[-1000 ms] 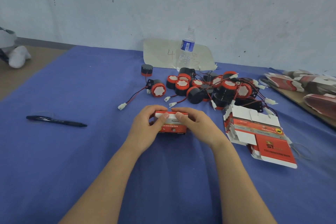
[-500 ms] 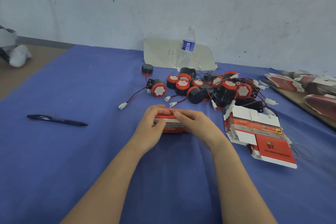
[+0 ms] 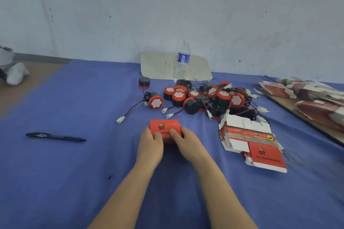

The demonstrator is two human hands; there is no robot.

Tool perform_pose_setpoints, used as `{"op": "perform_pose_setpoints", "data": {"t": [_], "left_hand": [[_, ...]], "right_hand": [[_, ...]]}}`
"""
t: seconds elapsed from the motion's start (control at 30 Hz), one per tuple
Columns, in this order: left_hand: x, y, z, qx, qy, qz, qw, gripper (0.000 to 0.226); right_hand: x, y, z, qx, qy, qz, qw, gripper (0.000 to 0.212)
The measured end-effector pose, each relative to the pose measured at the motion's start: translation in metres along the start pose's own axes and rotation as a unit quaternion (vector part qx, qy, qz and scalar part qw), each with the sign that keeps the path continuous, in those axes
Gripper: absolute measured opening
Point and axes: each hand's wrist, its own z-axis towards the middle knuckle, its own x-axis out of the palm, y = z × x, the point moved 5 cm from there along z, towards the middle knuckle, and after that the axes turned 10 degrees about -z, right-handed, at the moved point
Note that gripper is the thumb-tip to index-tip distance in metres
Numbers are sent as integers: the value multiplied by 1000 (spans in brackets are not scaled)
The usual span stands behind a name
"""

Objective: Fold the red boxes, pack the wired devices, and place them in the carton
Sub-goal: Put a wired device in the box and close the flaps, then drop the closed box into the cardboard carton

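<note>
While the red box point(image 3: 164, 128) sits on the bench point(image 3: 74, 173), the left hand point(image 3: 150, 148) and right hand point(image 3: 189, 145) grip its near corners, fingers point(image 3: 174, 133) clamped over top and sides. Wired devices point(image 3: 204, 96) lie just beyond, flat boxes point(image 3: 260, 147) to the right, and a pen point(image 3: 55, 137) well to the left across wide cloth.

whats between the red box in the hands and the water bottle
Head view: wired devices and their white connectors lie between the red box and the water bottle.
</note>
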Motion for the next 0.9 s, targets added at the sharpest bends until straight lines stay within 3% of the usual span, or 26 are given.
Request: {"op": "perform_pose_setpoints", "data": {"t": [0.13,0.27,0.37,0.47,0.57,0.63,0.7,0.8,0.83,0.9], "left_hand": [[26,-39,-23,62,27,-136,988,38],[103,-109,-65,138,129,-220,957,38],[189,-154,-124,165,242,-244,925,40],[272,-184,-202,191,346,-217,893,35],[340,-183,-282,184,475,-111,853,37],[369,-169,-323,206,538,32,817,39],[379,-160,-341,264,523,143,797,44],[365,-167,-329,289,468,15,835,37],[356,-167,-318,287,445,-32,848,33],[338,-160,-285,281,387,-76,875,30]], "right_hand": [[-24,12,-23,-12,-117,177,977,35],[-131,13,-76,-35,-313,274,909,31],[-232,-1,-150,-18,-475,209,854,28],[-311,-21,-240,58,-589,55,804,27],[-355,-52,-323,217,-627,-103,741,33],[-363,-66,-362,293,-625,-139,710,45],[-361,-68,-379,320,-630,-192,681,54],[-346,-56,-374,216,-686,-222,658,47],[-338,-49,-365,147,-705,-193,666,41],[-321,-41,-336,42,-689,-107,716,35]]}}
